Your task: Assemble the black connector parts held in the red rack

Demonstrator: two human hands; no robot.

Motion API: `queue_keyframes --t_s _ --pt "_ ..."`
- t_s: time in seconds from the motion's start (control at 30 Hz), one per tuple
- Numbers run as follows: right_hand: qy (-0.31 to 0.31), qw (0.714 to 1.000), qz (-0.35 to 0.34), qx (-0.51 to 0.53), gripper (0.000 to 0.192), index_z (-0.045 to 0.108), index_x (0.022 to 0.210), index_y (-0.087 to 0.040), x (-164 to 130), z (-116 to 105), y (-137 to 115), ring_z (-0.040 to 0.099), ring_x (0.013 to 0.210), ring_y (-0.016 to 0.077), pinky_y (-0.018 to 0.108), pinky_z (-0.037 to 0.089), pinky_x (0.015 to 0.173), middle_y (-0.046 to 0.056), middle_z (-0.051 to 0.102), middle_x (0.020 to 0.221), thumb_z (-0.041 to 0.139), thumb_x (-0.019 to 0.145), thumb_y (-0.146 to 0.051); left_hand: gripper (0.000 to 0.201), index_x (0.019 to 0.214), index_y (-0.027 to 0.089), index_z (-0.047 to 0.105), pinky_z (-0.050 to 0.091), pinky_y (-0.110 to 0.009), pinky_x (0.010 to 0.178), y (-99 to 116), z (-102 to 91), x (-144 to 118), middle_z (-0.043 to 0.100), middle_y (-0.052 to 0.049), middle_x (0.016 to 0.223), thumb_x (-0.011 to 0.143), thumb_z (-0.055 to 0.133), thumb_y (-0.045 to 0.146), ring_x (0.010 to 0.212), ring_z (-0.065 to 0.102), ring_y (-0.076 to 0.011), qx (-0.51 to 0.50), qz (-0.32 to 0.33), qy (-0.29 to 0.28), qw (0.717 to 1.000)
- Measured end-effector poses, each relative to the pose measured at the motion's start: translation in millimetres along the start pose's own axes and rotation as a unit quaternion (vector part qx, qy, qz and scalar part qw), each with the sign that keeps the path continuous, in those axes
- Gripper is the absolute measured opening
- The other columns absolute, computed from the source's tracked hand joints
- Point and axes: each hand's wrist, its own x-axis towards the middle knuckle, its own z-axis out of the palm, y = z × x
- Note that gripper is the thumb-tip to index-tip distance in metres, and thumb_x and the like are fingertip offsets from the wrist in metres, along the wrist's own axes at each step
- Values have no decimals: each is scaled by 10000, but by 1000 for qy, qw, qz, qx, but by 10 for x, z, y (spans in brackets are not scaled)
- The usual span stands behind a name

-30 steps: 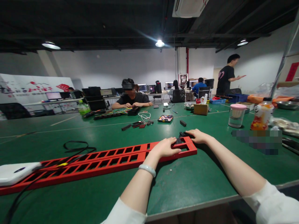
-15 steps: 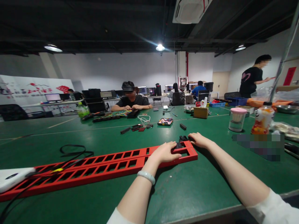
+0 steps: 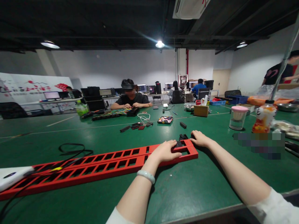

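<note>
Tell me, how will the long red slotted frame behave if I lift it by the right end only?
The red frame is very long and thin, so it would probably sag or swing at the far end. Its many open slots suggest it is light for its length. Lying flat on the green table, it should slide rather than roll.

Both arms reach forward from the lower edge of view, forearms bare, white sleeves pushed up near the elbows. The left hand (image 3: 165, 150) lies palm down, fingers together and curled lightly forward, thumb tucked along its right side. A pale bangle circles the left wrist. The right arm comes in from the lower right corner and runs slanting up toward the middle. The right hand (image 3: 199, 138) is also palm down, fingers bent, fingertips pointing left. The two hands sit near each other without touching.
</note>
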Motion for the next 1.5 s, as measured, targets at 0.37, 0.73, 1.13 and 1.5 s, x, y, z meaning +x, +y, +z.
queue_keyframes --t_s 0.37,0.73,1.13,1.5 --pt "4 1000 18 -23 372 514 964 -124 5 36 17 489 922 204 287 348 786 138 531 986 391 822 -445 703 1255 144 422 239 -296 1012 15 6 -4 410 -84 1303 711 457 590 1200 356 -231 -11 -1 13 1000" --pt "33 999 34 -24 401 568 903 -95 21 33 -20 517 861 198 262 364 775 145 556 921 367 843 -437 670 1244 159 433 248 -315 1003 69 -39 -5 412 -82 1301 717 463 572 1193 362 -241 -13 -3 11 1000" --pt "145 979 49 131 377 604 960 -136 32 -94 -130 537 908 171 257 378 806 103 608 932 369 851 -410 665 1244 151 431 236 -315 1011 82 -40 17 406 -85 1305 719 461 559 1195 360 -241 -11 -11 9 1000" --pt "65 955 -41 287 371 596 1031 -146 -75 -299 -553 563 937 192 308 422 833 90 610 1042 482 785 -400 663 1258 150 410 243 -302 1007 30 -4 38 394 -88 1312 734 445 554 1199 354 -235 -5 -43 5 999"
